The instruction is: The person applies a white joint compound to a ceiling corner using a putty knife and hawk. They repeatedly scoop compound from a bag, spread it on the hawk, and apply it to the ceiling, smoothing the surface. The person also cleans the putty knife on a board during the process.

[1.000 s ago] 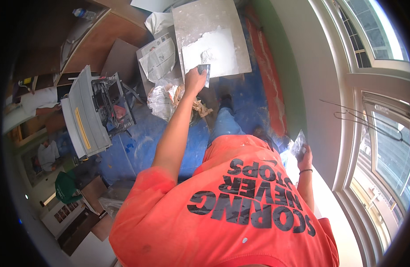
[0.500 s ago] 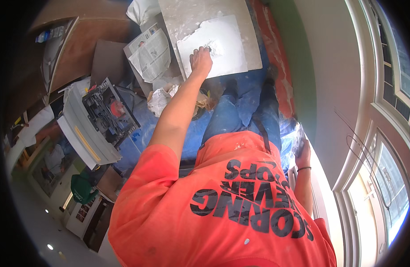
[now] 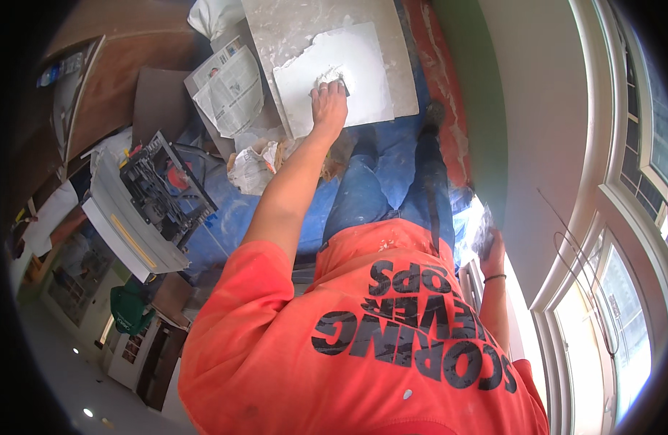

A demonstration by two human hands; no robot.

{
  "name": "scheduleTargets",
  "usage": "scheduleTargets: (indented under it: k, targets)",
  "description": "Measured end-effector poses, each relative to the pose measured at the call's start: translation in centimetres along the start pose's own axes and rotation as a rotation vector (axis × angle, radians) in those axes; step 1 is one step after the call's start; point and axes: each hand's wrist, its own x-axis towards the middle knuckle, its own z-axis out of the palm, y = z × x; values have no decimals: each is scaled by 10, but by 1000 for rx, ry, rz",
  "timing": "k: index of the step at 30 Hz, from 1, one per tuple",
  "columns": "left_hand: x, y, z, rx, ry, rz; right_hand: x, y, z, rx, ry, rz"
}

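My left hand [image 3: 329, 110] is closed on a dark flat scraper [image 3: 346, 88], mostly hidden under the fingers. Its edge presses at a small heap of white powder or paste [image 3: 332, 75]. Beneath lies a white sheet with one ragged edge [image 3: 370, 65], resting on a larger grey-beige board [image 3: 403, 80]. Low on the right, by the wall, my right hand [image 3: 496, 250] is wrapped round a crumpled clear plastic bag-like thing [image 3: 485, 228]; what is inside cannot be made out.
Blue sheeting [image 3: 222, 239] covers the floor. Left of the board lie newspaper [image 3: 229, 90] and a crumpled paper bag [image 3: 248, 170]. An open toolbox-like case [image 3: 167, 188] stands farther left. Along the right runs a wall [image 3: 544, 145] with windows.
My left hand has shifted across the white sheet to just below the powder, and the scraper's dark edge now shows. The whole view has slid slightly left. My right hand keeps its hold.
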Motion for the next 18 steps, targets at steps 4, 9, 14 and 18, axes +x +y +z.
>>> scheduleTargets:
  k: [4,9,14,18]
  targets:
    - [-18,-9,-10,-7,-17,53,-2,2,2,-13,25,20]
    - [-18,-25,-23,-402,169,-309,-5,6,11,6,22,56]
    - [24,-33,-15,-1081,245,-784,-15,2,25,-51,30,37]
    - [45,-24,1,-1219,206,-859,-22,-4,30,-55,38,14]
